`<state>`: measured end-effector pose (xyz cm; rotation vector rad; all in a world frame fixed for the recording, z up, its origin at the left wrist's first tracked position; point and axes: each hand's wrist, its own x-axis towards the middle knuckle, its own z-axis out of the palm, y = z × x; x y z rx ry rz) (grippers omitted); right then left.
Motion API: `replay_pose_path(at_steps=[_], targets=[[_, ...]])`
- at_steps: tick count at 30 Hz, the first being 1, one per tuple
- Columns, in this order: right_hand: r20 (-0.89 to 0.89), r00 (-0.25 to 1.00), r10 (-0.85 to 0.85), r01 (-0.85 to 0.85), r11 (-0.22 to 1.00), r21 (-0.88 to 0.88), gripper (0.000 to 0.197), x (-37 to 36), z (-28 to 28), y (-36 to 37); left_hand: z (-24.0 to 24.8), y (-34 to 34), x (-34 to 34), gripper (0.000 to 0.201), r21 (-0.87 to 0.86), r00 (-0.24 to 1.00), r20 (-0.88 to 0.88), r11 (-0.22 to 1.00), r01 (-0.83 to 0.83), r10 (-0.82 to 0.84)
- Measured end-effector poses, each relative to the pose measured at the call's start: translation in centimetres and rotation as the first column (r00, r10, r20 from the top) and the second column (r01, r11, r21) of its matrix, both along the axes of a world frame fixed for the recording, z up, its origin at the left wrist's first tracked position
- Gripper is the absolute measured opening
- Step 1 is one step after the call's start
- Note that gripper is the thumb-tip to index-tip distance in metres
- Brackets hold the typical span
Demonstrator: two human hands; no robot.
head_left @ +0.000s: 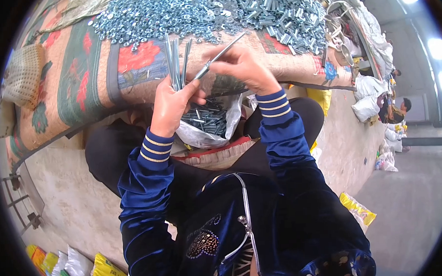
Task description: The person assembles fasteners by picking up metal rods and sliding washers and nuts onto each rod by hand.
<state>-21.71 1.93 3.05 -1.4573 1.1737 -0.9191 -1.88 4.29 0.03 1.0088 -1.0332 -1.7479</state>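
Observation:
Held upright in my left hand (169,106) is a bunch of several thin metal rods (174,61), with the fingers wrapped round their lower ends. The thumb and fingertips of that hand also pinch the lower end of a slanting metal rod (231,45), which has a thicker piece partway along it. My right hand (247,70) is closed about this rod near the thicker piece; some of its fingertips are hidden. Below both hands, between my legs, an open whitish plastic bag (235,118) holds many dark metal bolt-like pieces (205,118).
A patterned quilted cover (75,80) drapes the work surface ahead. On it lie heaps of washers and nuts (151,17) and short metal sleeves (289,16). A perforated pale sack (23,77) stands at the left. Yellow bags (106,273) lie behind at left; another person (402,111) sits far right.

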Motion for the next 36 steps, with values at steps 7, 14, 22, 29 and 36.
replay_pose_path(at_steps=[7,14,22,29,36], targets=[[-0.013,0.984,-0.180,0.180,0.979,0.100,0.025,1.3,-1.5,0.0,-1.5,0.7,-1.5,0.010,-0.708,0.822,0.381,0.706,-0.035,0.424],[-0.440,0.892,0.101,-0.136,0.990,-0.048,0.035,-4.8,1.4,0.1,-1.9,-0.5,0.3,0.025,0.114,0.995,0.097,0.993,0.017,-0.028],[-0.618,0.135,-0.774,0.007,0.625,-0.781,0.019,-15.4,-3.0,-9.6,-1.5,-0.7,0.4,0.033,0.268,0.982,-0.082,0.945,0.188,-0.172],[-0.699,0.258,-0.667,0.171,0.743,-0.647,0.018,-12.5,-0.9,-9.5,-1.9,-0.9,0.7,0.031,0.277,0.975,-0.200,0.949,0.149,-0.094],[-0.205,0.978,-0.048,0.000,0.974,-0.228,0.018,-4.5,0.3,-3.9,-1.0,-0.9,0.2,0.026,0.291,0.968,-0.155,0.927,0.236,-0.197]])
